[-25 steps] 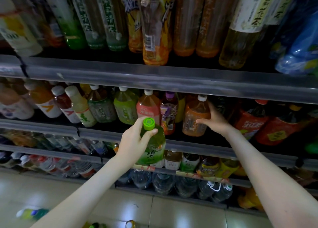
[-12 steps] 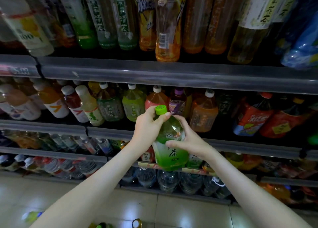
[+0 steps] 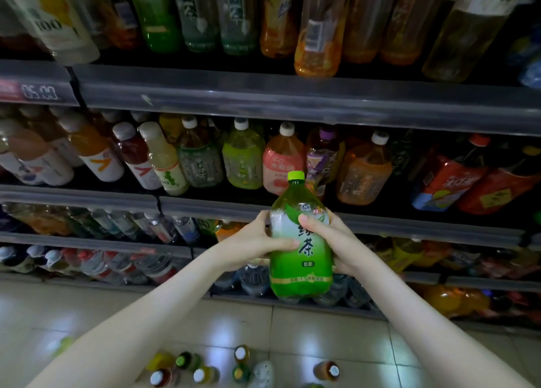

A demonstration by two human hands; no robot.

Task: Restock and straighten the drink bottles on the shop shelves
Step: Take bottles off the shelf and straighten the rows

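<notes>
Green tea bottle (image 3: 301, 259) — upright (between both hands)

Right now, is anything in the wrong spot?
Yes. Several small bottles stand loose on the floor tiles below the shelves, not shelved. Both hands hold a green tea bottle that isn't shelved yet.

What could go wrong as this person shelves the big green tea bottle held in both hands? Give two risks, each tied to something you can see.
1. The middle shelf is packed tight; pushing the green tea bottle in could topple the pink-labelled bottle or its neighbours.
2. Loose bottles stand on the floor by the person's feet; a step forward might kick them over.
</notes>
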